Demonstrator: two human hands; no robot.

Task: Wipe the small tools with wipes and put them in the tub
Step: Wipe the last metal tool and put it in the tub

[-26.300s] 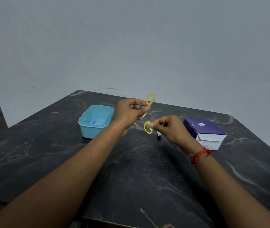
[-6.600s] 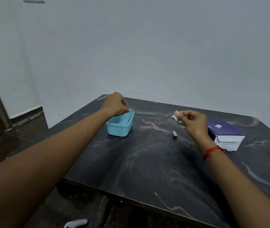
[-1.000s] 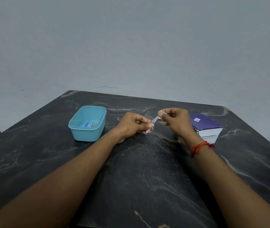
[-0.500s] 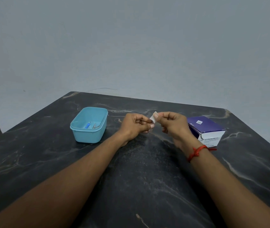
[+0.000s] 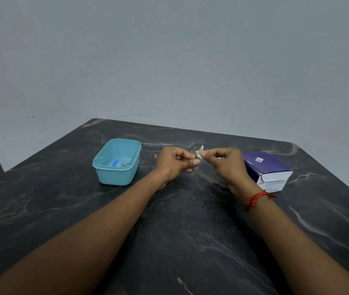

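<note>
Teal tub (image 5: 114, 174): two tools inside. Left hand (image 5: 174, 161) pinches one tool (image 5: 197, 163); right hand (image 5: 224, 165) pinches one wipe (image 5: 200, 150).

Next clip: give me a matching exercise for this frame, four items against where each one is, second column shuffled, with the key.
Things
1. tub
2. box
3. wipe
4. red thread

Places
A. pinched in the right hand
B. on the table, left of both hands
C. around the right wrist
D. on the table, right of both hands

Pairs: 1-B, 2-D, 3-A, 4-C
</note>
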